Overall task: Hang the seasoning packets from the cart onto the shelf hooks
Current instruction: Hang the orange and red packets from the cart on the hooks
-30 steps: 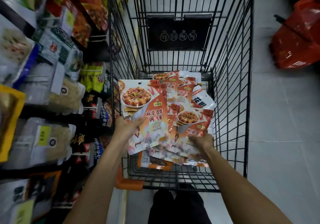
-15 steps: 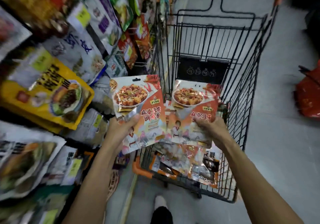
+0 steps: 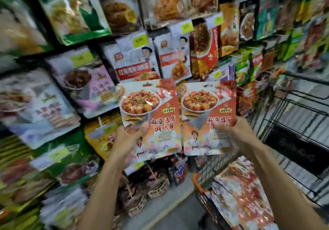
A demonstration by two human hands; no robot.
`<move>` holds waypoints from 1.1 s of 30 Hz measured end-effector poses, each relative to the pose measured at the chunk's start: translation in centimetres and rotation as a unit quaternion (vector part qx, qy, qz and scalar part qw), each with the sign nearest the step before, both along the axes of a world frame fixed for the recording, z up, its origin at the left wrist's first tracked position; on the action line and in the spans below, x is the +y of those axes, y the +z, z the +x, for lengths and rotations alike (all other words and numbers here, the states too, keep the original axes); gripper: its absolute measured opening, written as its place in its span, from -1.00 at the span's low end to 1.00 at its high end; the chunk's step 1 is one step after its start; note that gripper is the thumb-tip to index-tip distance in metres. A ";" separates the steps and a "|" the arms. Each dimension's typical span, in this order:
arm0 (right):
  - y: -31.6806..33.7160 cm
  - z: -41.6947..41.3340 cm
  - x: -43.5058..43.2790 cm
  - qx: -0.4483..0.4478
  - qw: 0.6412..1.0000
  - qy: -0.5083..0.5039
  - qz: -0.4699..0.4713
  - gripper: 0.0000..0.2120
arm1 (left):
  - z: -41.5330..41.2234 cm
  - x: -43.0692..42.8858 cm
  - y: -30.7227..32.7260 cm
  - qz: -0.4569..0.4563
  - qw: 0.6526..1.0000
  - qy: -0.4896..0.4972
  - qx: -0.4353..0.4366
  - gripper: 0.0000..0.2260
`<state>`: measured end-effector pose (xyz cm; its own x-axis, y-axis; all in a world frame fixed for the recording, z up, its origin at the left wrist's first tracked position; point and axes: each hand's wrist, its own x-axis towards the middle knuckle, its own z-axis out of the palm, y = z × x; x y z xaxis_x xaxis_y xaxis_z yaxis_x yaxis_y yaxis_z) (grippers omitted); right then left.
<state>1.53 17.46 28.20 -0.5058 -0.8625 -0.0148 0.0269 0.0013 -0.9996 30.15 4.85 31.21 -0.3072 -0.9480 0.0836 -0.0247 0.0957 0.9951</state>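
Note:
I hold two orange-and-white mapo tofu seasoning packets upright, side by side, in front of the shelf. My left hand (image 3: pixel 129 139) grips the left packet (image 3: pixel 151 108) at its lower left, thumb on the front. My right hand (image 3: pixel 231 131) grips the right packet (image 3: pixel 204 105) at its lower right edge. Both packets show a hang hole at the top. More of the same packets (image 3: pixel 240 194) lie in the black wire cart (image 3: pixel 293 115) at the lower right.
The shelf wall (image 3: pixel 124 55) ahead and to the left is densely hung with other seasoning packets and yellow price tags. Low displays of dark packets (image 3: pixel 151 185) stand near the floor between shelf and cart.
Both hands lifted the two packets out of the cart and up in front of the shelf. My view swung left from the cart toward the hanging packets.

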 end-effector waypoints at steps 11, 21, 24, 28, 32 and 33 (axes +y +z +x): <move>8.1 17.2 -7.8 0.034 0.977 0.186 -0.098 -0.82 | 21.8 4.3 4.5 -0.010 0.978 0.207 0.004 -0.76; 8.8 29.3 -11.7 0.024 0.958 0.265 -0.103 -0.81 | 34.8 1.6 4.0 0.003 0.962 0.273 -0.005 -0.69; 8.6 32.5 -12.7 0.011 0.958 0.267 -0.106 -0.81 | 37.4 -0.1 4.4 0.001 0.963 0.268 -0.007 -0.68; 8.2 36.2 -14.2 -0.014 0.956 0.273 -0.104 -0.77 | 40.1 -2.6 5.3 -0.012 0.969 0.246 0.011 -0.84; 8.1 38.7 -15.2 -0.023 0.955 0.273 -0.113 -0.64 | 41.8 -4.9 5.9 -0.007 0.973 0.227 0.031 -0.77; 8.1 39.1 -15.4 -0.020 0.955 0.272 -0.113 -0.63 | 42.1 -5.5 6.0 -0.006 0.974 0.224 0.031 -0.77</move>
<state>40.67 2.08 36.25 0.0157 -0.9811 0.1931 0.1222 -0.1898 -0.9742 72.20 -0.64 37.20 0.1425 -0.9846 0.1011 -0.0062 0.1012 0.9948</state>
